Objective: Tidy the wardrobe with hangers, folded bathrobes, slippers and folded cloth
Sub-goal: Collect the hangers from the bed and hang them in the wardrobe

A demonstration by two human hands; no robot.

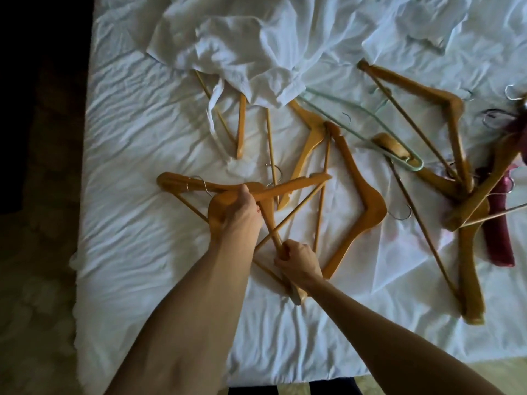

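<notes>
We see the left hand [241, 215] with its fingers curled over the neck of a wooden hanger [288, 188], grasping it just left of the frame's centre; that hanger's long axis runs nearly level across the picture, from a rounded end at centre left to a tip pointing right and slightly up. Just below, the right hand [299, 259] has its fingers clenched round the arm of a second wooden hanger [269, 220], which crosses under the first and slopes down toward the lower centre, its end poking out beneath the wrist. To the right of both hands a third wooden hanger [368, 206] lies flat, its elbow pointing right and its long axis running top to bottom. Further out we find a pale green hanger [368, 129] lying diagonally at centre right, a tangle of wooden hangers [456, 132] at the right edge, and a dark red padded hanger [497, 220] among them. A crumpled white bathrobe [251, 49] covers more hangers at upper centre. Everything rests on a bed with a wrinkled white sheet [137, 172]; the floor [37, 252] at the left of the frame is dim and patterned.
</notes>
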